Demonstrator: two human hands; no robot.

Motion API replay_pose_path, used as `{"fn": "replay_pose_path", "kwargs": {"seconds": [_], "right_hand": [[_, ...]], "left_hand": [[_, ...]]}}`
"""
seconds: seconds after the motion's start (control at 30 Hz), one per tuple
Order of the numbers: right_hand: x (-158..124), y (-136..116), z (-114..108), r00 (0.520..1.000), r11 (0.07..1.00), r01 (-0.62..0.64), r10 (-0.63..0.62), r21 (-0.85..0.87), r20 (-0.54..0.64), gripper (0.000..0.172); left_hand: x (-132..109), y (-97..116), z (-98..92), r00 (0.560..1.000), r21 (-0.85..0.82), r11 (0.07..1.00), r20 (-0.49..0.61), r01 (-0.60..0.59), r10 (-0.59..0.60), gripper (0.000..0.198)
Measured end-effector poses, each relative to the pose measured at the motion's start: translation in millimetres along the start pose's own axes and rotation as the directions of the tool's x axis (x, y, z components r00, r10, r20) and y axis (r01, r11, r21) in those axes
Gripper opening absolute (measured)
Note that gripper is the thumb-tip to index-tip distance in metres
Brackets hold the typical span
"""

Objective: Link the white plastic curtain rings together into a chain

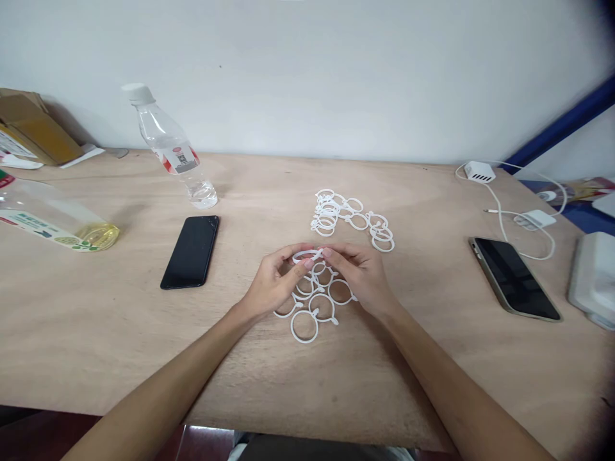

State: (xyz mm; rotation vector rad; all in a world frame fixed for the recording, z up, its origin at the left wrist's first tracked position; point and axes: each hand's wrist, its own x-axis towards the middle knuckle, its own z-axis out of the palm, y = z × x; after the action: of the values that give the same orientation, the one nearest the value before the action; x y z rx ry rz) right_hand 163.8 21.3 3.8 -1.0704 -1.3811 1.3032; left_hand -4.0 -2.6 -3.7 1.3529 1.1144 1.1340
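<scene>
Between both hands is a white plastic ring [303, 256], held just above the table. My left hand [278, 278] pinches its left and near side with thumb and fingers. My right hand [361, 272] grips the ring's right end, where a small tab seems to be, partly covered by the fingertips. Below the hands lies a loose group of similar white rings [304, 326], each with a small knob or tab; some are hidden under the fingers. Farther back sits a second cluster of white rings [327, 218], several of them overlapping or linked.
A black phone [190, 252], a water bottle [180, 153] and an oil bottle [62, 218] stand or lie on the left, with a cardboard box [43, 128] behind. To the right are another phone [515, 278], a white charger [479, 171], cables and a white case [593, 278].
</scene>
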Motion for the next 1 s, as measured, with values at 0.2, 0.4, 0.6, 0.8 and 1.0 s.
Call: {"fn": "replay_pose_path", "kwargs": {"seconds": [0.2,0.4,0.6,0.8,1.0], "right_hand": [[-0.4,2.4,-0.4,0.998,0.998,-0.056,0.056,-0.029,-0.008,0.023],[0.6,5.1,-1.9,0.999,0.997,-0.039,0.038,-0.065,-0.009,0.024],[0.7,3.3,-2.8,1.0,0.994,-0.016,0.017,-0.111,0.005,0.027],[-0.5,0.7,-0.4,1.0,0.996,-0.02,0.02,-0.084,0.001,0.024],[11.1,-1.5,-25.9,0.986,0.968,0.012,-0.054,-0.251,-0.16,0.022]], "left_hand": [[1.3,1.5,-0.9,0.994,-0.135,0.986,0.037,0.102,-0.098,0.048],[0.5,1.4,-1.0,0.991,-0.138,0.982,0.04,0.133,-0.129,0.051],[0.1,2.7,-2.0,0.992,-0.084,0.989,0.054,0.118,-0.114,0.05],[0.3,2.8,-1.9,0.992,-0.106,0.988,0.056,0.115,-0.109,0.047],[0.4,3.0,-0.9,0.993,-0.097,0.989,0.015,0.115,-0.114,0.044]]}}
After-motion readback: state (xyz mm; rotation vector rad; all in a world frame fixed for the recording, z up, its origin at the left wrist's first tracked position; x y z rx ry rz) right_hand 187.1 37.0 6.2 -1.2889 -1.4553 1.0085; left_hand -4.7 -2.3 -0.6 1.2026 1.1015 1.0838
